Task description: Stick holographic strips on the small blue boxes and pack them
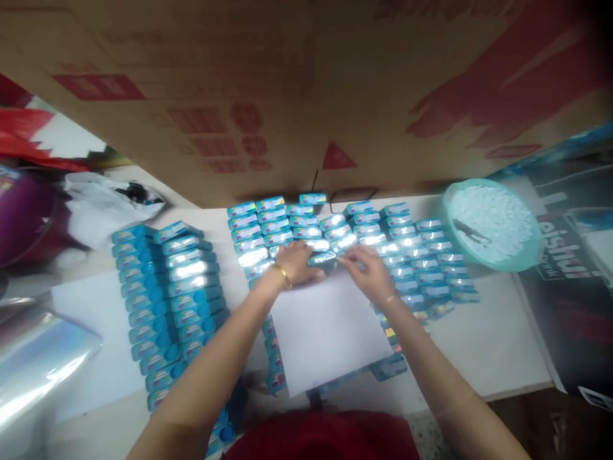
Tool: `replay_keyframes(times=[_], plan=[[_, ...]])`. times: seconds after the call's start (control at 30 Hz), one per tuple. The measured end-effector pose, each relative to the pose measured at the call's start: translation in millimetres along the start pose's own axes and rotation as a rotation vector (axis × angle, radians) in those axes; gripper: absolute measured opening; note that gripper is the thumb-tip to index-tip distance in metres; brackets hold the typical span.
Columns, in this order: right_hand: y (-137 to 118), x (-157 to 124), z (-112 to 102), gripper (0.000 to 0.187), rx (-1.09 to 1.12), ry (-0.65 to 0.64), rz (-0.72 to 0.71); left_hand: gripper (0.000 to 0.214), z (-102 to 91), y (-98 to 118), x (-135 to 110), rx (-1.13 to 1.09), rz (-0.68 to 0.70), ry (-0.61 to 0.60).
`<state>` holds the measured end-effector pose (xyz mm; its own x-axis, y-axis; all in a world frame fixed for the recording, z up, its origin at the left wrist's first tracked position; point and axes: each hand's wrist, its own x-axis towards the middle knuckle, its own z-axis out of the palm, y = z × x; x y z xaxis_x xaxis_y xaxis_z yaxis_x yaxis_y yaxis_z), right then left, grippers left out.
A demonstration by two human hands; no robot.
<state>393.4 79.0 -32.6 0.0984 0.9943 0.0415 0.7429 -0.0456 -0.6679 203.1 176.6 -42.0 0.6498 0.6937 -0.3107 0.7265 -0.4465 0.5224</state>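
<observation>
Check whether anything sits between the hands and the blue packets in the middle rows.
Nothing visible does. The left hand and right hand both rest directly on the blue packets, at the far edge of the white sheet. That sheet covers only packets nearer the person.

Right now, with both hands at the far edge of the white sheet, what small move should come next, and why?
Probably slide the white sheet square with the rows, then press it flat. The left hand and the right hand both sit at its far edge, and it lies tilted over the blue packets, with packets poking out past its near corners.
</observation>
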Motion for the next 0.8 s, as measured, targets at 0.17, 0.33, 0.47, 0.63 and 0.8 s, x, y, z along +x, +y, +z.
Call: replay_keyframes(times=[0.17, 0.33, 0.47, 0.63, 0.8], plan=[[27, -47, 1, 0.055, -0.098, 0.157, 0.081, 0.017, 45.5, 30, -25, 0.122, -0.014, 0.177], [36, -36, 0, 0.034, 0.246, 0.035, 0.220, 0.005, 33.0, 29, -33, -0.136, 0.006, 0.052], [12, -29, 6, 0.031, 0.606, -0.028, 0.259, 0.025, 8.5, 33, -36, -0.117, 0.117, 0.207], [-12, -21, 15, 0.030, 0.636, 0.050, 0.251, 0.022, 6.3, 50, -40, 0.133, 0.232, 0.438], [-17, -16, 20, 0.035, 0.700, 0.032, 0.379, 0.017, 21.9, 57, -48, 0.171, 0.265, 0.572]])
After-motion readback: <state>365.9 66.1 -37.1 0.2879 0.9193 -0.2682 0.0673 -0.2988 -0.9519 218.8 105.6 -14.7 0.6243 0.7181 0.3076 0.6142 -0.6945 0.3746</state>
